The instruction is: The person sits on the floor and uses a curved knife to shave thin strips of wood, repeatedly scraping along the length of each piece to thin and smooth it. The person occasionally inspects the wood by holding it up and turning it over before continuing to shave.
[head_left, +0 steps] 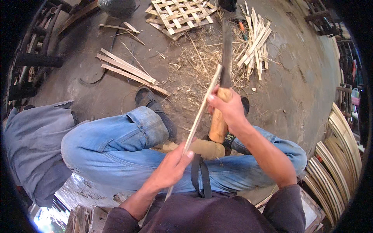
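Note:
A long, pale bamboo strip [203,108] slants from my lap up and to the right. My left hand [170,166] is closed around its lower part, thumb on top. In my right hand [232,110] is a machete [227,50], gripped by its thick wooden handle, with the dark blade pointing away from me. The strip's far end lies against the base of the blade. Fingertips of the right hand also appear to touch the strip beside the handle. Beneath the handle, a light wooden block [208,148] rests between my legs.
Shavings [194,64] litter the floor ahead. Cut strips lie in a left group [128,70] and a right pile [254,44], with a woven lattice panel [180,15] at the back. Curved bundled strips [338,163] stand at right; grey cloth [37,143] hangs at left.

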{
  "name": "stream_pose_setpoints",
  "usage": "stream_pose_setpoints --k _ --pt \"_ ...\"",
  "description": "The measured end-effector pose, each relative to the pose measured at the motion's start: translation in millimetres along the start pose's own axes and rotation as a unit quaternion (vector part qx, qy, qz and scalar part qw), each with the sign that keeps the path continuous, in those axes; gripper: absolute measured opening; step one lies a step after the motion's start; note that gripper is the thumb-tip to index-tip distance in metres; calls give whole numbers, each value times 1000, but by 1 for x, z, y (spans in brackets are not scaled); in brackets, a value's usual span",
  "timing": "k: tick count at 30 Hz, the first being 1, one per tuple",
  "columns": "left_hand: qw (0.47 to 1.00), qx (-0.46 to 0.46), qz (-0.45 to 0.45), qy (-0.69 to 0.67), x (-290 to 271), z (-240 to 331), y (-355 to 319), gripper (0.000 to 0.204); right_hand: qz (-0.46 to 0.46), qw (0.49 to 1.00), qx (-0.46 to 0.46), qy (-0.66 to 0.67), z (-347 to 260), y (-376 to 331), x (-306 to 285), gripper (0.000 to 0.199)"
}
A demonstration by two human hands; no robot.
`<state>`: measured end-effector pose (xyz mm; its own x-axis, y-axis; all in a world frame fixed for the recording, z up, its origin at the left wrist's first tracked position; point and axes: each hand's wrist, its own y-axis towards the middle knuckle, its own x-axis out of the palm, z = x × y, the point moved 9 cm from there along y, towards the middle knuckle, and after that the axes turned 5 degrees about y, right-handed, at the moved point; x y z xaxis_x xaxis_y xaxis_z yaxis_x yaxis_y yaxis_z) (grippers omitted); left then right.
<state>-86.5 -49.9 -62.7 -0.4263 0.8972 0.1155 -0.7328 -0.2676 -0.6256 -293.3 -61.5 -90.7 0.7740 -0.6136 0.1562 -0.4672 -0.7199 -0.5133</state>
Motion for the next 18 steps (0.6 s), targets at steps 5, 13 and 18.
stream_pose_setpoints --k 5,13,18 --pt "970 -54 38 -235 -7 -18 -4 44 6 910 -138 -391 -40 -3 18 30" --pt "962 -74 53 -257 -7 -11 -6 42 -129 639 -270 -709 -100 -140 131 14" --pt "937 -96 44 -334 -8 -23 -10 30 -94 719 -218 -653 -43 -27 44 14"
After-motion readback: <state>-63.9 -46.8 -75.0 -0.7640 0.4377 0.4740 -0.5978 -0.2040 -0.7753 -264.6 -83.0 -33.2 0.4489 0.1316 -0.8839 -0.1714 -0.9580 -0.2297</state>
